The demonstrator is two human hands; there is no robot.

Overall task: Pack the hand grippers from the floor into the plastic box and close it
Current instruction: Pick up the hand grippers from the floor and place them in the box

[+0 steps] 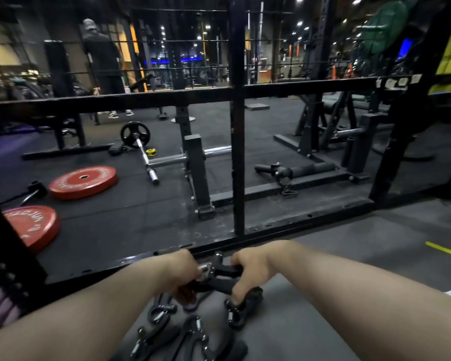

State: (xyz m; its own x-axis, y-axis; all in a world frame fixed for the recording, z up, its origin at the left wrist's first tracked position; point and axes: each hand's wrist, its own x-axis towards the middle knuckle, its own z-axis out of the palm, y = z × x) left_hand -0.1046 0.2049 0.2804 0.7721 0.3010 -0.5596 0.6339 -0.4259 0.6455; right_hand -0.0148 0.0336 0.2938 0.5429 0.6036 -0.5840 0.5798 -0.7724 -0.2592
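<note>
— Where does the person have the hand grippers?
— One black hand gripper [219,276] is just above the grey floor [310,321], held between both hands. The left hand [181,274] has its fingers [193,268] curled round the end with the metal spring. The right hand [253,268] grips a black handle.
— And the others?
— Several loose grippers [159,312] lie close together on the floor below the hands, one just beside the right thumb. Beyond a black rack [237,152], two red weight plates [82,181] and a barbell [142,149] lie on the dark mat
</note>
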